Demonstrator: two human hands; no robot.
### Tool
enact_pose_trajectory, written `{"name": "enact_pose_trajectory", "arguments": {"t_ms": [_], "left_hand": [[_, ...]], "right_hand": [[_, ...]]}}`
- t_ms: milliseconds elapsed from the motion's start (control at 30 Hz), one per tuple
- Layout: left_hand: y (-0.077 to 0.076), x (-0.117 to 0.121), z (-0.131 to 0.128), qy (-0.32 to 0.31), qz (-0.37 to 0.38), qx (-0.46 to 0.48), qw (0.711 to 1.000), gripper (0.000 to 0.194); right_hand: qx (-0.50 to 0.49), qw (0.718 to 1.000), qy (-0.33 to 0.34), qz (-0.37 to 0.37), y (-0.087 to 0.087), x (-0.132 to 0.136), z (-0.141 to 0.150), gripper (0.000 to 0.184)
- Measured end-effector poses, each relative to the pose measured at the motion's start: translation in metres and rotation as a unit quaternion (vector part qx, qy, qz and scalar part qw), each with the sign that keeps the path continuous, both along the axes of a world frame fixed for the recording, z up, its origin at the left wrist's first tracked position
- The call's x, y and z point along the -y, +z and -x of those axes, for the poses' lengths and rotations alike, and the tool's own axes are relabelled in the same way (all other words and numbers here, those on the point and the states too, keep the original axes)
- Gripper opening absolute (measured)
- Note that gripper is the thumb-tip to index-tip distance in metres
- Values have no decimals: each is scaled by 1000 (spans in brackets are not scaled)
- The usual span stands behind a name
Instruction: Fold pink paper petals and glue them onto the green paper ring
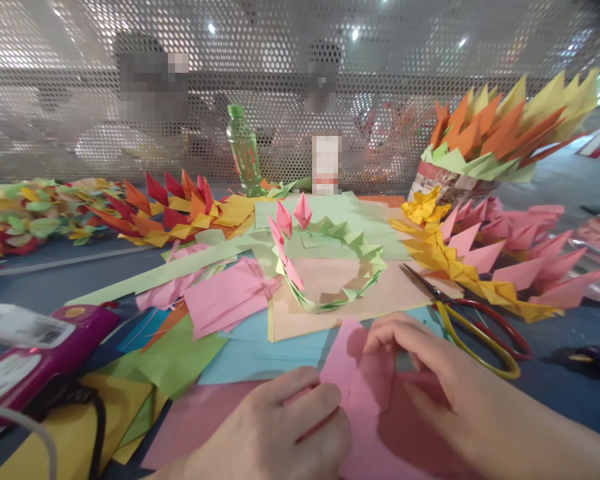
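A dark blue table (30, 287) covered in coloured paper stands before a perforated metal screen (280, 87), with blurred shapes behind it. At the back, a green-capped bottle (245, 150) stands near the screen; what it holds I cannot tell. To the right, a pot (435, 183) in a printed wrapper holds folded paper spikes (500, 133), orange and yellow above a pale green rim. A green paper ring (373, 263) with pink points along its left lies mid-table, scissors (445, 310) to its right. The pink paper (350, 340) is nearest the person, between the hands: the left hand (300, 420) has its fingers curled closed on its left edge, while the right hand (425, 373) arches its half-bent fingers over its right side, touching; whether they pinch it I cannot tell
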State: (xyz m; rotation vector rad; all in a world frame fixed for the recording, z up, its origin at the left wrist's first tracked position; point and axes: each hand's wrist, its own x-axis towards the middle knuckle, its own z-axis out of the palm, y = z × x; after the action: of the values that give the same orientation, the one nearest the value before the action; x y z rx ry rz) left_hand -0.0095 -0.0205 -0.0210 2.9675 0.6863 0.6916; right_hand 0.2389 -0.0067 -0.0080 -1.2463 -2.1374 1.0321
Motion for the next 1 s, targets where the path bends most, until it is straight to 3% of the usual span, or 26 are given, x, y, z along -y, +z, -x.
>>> {"name": "enact_pose_trajectory", "arguments": {"t_ms": [100,200,533,700,833,1000], "left_hand": [[-2,-1,0,0,-21,-11,1000,33],[-4,-1,0,6,-39,-4,999,31],[-3,0,-2,20,-41,10,999,21],[0,1,-1,23,-55,10,998,19],[5,1,-1,63,-33,66,995,18],[14,2,-3,93,-49,95,990,18]], "right_hand": [[47,995,-29,-87,-3,-8,-8,63],[95,987,-30,-128,-8,-16,-13,68],[97,991,-43,-82,-10,-19,-9,52],[55,993,-1,-106,-4,-20,-9,41],[35,976,25,-212,-3,-16,-10,33],[89,920,52,-378,-5,-9,-8,21]]}}
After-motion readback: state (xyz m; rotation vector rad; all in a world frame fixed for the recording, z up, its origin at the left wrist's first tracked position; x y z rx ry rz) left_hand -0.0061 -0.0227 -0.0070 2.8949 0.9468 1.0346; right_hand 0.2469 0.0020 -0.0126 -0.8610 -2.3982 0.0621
